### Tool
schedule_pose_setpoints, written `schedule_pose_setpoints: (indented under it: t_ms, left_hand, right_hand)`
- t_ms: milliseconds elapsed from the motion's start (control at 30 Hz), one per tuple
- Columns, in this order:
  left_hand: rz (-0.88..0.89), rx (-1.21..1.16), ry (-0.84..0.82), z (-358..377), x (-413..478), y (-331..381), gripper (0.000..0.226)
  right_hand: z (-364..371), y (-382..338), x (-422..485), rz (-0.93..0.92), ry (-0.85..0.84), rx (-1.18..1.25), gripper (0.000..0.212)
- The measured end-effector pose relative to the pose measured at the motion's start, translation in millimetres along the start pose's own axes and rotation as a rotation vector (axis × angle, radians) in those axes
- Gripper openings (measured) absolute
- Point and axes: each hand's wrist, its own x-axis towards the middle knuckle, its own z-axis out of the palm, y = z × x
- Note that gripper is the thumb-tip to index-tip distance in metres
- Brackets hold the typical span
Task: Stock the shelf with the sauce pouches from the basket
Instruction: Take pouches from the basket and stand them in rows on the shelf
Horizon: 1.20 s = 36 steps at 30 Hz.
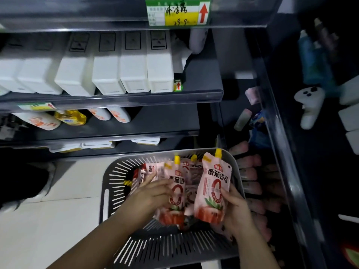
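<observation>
Nearest, above a grey slotted basket [116,183] on the pale floor: left hand [149,193] wrapped around one pink tomato sauce pouch [175,193], right hand [236,208] clasping a second pouch [212,191] upright by its side, yellow spout up. Under them, in the basket: more pouches [149,170] lying loose. Beyond, on dark shelves: a row of white boxes [134,74], a yellow-green price tag [177,12] higher up.
</observation>
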Motion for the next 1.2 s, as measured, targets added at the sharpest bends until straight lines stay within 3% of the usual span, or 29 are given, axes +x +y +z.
schedule_pose_setpoints:
  t_ms: [100,200,300,400,500,600,700,833,1067,1200]
  left_hand:
    - [-0.410,-0.143,-0.039,34,-8,-1,0.024]
    - [-0.958,-0.537,-0.048,59,-13,-4,0.046]
    - [-1.150,-0.588,-0.143,77,-12,-7,0.076]
    - [-1.192,-0.412,-0.255,80,-6,-11,0.081]
    - [-1.180,-0.457,-0.343,80,-1,-17,0.085]
    - [-1.112,-0.604,-0.388,79,0,-17,0.062]
    - [-1.154,-0.786,-0.279,75,3,-15,0.038]
    - [-1.170,-0.884,-0.143,56,10,-19,0.025]
    - [-0.928,-1.011,-0.169,1,10,-18,0.037]
    - [-0.758,-1.117,-0.058,-41,23,3,0.040]
  right_hand:
    - [-6,14,11,0.054,0.077,-0.119,0.040]
    - [-11,36,24,0.073,0.272,-0.413,0.025]
    - [-14,53,32,0.057,0.496,-0.691,0.009]
    - [-11,60,36,0.111,0.465,-0.754,0.024]
    - [-7,62,35,0.195,0.437,-0.819,0.032]
    - [-5,63,32,0.238,0.396,-0.725,0.035]
    - [-3,63,29,0.204,0.333,-0.648,0.044]
    - [6,55,23,0.150,0.203,-0.635,0.045]
    - [22,33,-8,-0.029,0.028,-0.585,0.037]
    - [40,13,-41,-0.171,0.000,-0.495,0.054]
